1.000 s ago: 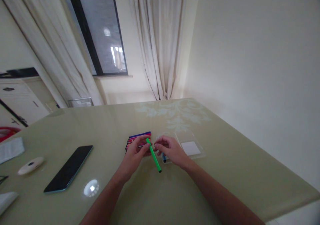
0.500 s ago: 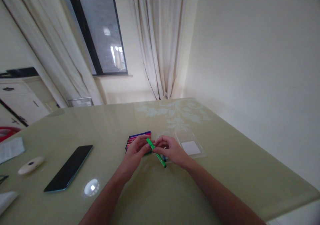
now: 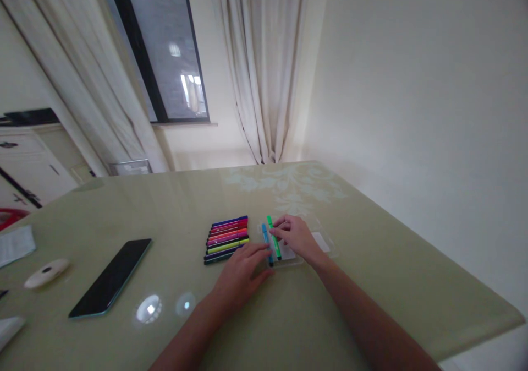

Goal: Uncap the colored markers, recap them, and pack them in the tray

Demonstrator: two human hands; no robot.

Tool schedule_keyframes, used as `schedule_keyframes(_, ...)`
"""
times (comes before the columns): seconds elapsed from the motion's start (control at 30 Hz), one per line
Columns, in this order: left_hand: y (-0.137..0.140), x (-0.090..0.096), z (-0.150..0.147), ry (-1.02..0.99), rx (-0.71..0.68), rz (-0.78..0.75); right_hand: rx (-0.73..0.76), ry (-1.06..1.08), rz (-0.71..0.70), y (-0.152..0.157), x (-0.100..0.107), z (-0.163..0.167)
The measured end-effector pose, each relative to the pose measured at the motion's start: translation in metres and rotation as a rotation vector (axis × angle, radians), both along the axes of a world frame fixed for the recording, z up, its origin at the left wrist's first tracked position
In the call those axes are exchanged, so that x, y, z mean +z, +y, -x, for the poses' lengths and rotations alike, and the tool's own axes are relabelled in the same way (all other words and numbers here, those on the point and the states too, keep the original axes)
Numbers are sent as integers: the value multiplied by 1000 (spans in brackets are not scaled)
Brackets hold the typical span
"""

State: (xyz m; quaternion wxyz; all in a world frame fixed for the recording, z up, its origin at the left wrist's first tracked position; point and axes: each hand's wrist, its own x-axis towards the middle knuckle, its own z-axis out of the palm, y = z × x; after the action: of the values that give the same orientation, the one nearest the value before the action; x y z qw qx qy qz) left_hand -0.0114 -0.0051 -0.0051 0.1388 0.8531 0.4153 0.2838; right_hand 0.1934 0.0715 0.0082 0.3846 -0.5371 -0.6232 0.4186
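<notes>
A green marker (image 3: 277, 244) is pinched in my right hand (image 3: 296, 236), over a clear plastic case (image 3: 297, 261). It lies nearly parallel to a blue marker (image 3: 264, 234) at the case's left side. My left hand (image 3: 243, 269) has its fingers stretched out and apart at the case's near left edge, with fingertips by the lower part of the blue marker; whether they touch it I cannot tell. To the left, several markers (image 3: 226, 235) in blue, red, pink, yellow and dark tones lie in a row, the nearest ones partly behind my left hand.
A black phone (image 3: 111, 277) lies on the table at left, with a white oval object (image 3: 47, 273) and some paper (image 3: 16, 247) farther left. A wall (image 3: 412, 112) runs along the table's right side. Curtains (image 3: 268, 74) hang behind.
My right hand has carried the green marker right, over the case, and turned it more upright in view. My left hand has let go of it and moved down and right, uncovering the marker row.
</notes>
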Motion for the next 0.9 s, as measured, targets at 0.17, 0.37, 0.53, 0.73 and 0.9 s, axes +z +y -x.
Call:
schedule_keyframes(0.17,0,-1,-6,119,-27,-32,2,-69,19,-1,-11,6)
schedule_keyframes(0.37,1,3,-8,132,-21,-7,24,-142,-60,-1,-13,4)
schedule_keyframes(0.53,-2,4,-11,154,-8,7,27,-249,-153,1,-15,3)
schedule_keyframes(0.73,-1,4,-8,4,-6,70,42,-292,-181,2,-15,3)
schedule_keyframes(0.9,16,11,24,-117,236,69,21,-209,-134,-3,-5,4)
